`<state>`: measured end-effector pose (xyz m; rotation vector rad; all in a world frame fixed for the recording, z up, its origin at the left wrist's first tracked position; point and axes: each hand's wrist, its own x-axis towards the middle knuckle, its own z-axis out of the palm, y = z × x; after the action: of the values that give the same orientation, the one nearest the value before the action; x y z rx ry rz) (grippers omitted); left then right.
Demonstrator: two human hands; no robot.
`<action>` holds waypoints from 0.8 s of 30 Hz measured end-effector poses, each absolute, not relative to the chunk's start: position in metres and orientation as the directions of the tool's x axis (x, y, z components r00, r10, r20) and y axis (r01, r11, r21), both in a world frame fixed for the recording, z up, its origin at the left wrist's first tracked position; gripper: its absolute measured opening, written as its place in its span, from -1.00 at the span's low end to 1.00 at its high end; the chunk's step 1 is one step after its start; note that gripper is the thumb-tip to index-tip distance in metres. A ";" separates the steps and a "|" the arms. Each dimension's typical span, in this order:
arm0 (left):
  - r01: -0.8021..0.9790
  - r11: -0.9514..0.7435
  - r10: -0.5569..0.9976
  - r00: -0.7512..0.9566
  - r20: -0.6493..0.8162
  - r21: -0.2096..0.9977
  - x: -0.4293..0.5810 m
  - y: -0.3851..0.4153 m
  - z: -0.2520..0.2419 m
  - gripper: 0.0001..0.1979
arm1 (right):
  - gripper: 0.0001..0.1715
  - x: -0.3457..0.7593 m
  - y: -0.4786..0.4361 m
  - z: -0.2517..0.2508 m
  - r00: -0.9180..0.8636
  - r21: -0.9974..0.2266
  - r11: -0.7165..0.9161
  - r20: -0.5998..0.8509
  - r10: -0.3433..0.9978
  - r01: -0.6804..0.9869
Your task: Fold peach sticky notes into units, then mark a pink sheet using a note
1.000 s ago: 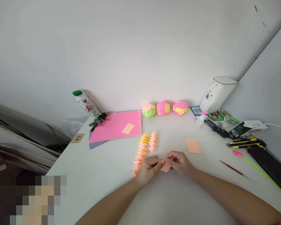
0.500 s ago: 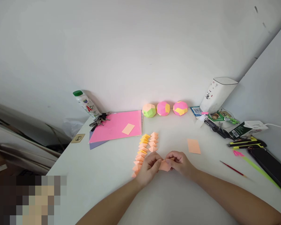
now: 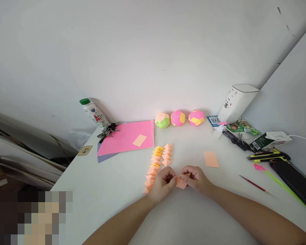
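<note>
A small peach piece of folded paper [image 3: 181,183] is between my two hands, low over the table. My right hand [image 3: 197,178] pinches its right side between thumb and fingers. At its left edge, my left hand [image 3: 165,183] is closed with thumb and fingertips together on the paper's edge. Just beyond my left hand, folded peach and yellow paper units [image 3: 155,162] lie in a long overlapping row. A shorter row of peach folded units [image 3: 167,155] runs alongside it. To the right lies a flat peach paper sheet [image 3: 211,159].
Three paper balls [image 3: 177,118] stand by the wall. Pink paper [image 3: 127,136] carries keys [image 3: 108,131] and another peach sheet [image 3: 139,140], near a bottle [image 3: 95,114]. On the right are a thin brush [image 3: 253,183], a cutter [image 3: 269,156], a black case [image 3: 295,182] and a white box [image 3: 237,103].
The folded paper has shifted slightly right and tilted, with more of its left edge clear of my left thumb. Both hands stay in nearly the same place.
</note>
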<state>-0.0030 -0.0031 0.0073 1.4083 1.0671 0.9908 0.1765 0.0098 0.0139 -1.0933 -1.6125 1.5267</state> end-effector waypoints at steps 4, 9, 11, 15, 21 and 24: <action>0.007 0.009 0.977 0.212 -0.010 1.000 -0.004 -0.003 0.008 -0.81 | -0.76 0.177 0.011 0.014 -0.407 -0.991 -0.069 -0.111 0.907 0.117; -0.107 0.096 0.967 0.246 -0.067 0.990 -0.004 -0.004 0.012 -0.79 | -0.74 0.178 0.013 0.013 -0.405 -0.994 -0.074 -0.103 0.909 0.086; -0.035 0.085 0.956 0.285 -0.072 0.996 -0.003 -0.004 0.013 -0.77 | -0.74 0.177 0.013 0.013 -0.434 -0.992 -0.057 -0.099 0.895 0.109; 0.071 0.021 0.953 0.301 -0.042 0.997 -0.003 -0.003 0.011 -0.76 | -0.75 0.177 0.011 0.013 -0.453 -0.990 -0.007 -0.071 0.889 0.142; -0.008 0.015 0.961 0.278 -0.012 1.000 -0.005 -0.003 0.010 -0.79 | -0.81 0.177 0.011 0.013 -0.425 -0.992 -0.033 -0.080 0.902 0.118; 0.021 0.045 0.948 0.313 -0.050 0.999 -0.004 -0.005 0.012 -0.82 | -0.80 0.176 0.010 0.014 -0.452 -0.993 -0.011 -0.062 0.890 0.114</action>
<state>-0.0036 -0.0045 0.0122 1.3184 1.0035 0.9309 0.1755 0.0104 0.0141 -1.0581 -1.6203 1.5278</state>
